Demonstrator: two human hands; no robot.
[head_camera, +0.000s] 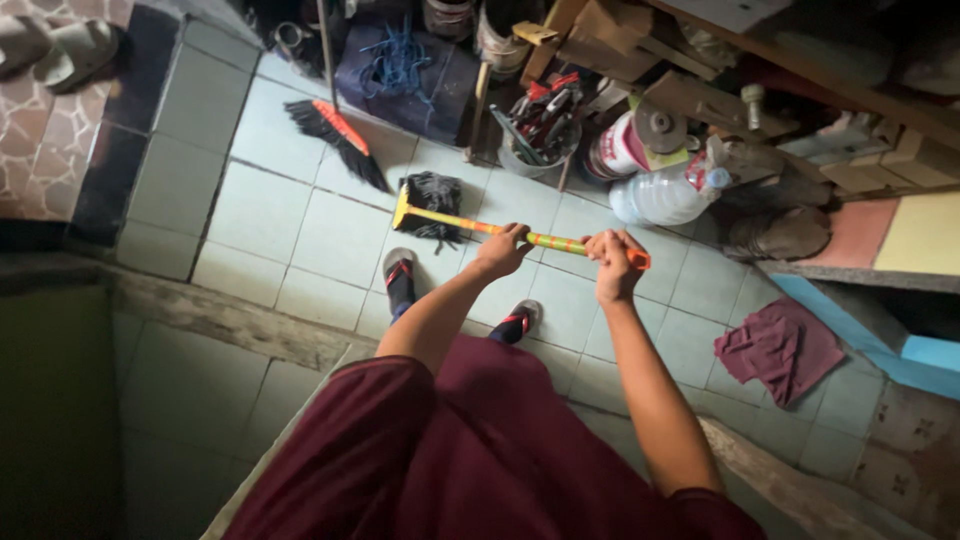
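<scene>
Much of what surrounds you is hard to read: the shelf clutter beyond the plastic bottle (662, 193) sinks into shadow, your maroon shirt hides the floor just under you, and the broom's (505, 230) dark bristles blur into one clump. The broom lies nearly level above the pale tiled floor (270, 215), its long axis running from the bristle head, out past your sandalled feet, to the orange handle tip nearer the bottle. Your left hand (503, 250) is clamped around mid-handle, and your right hand (615, 262) is closed on the handle's end.
</scene>
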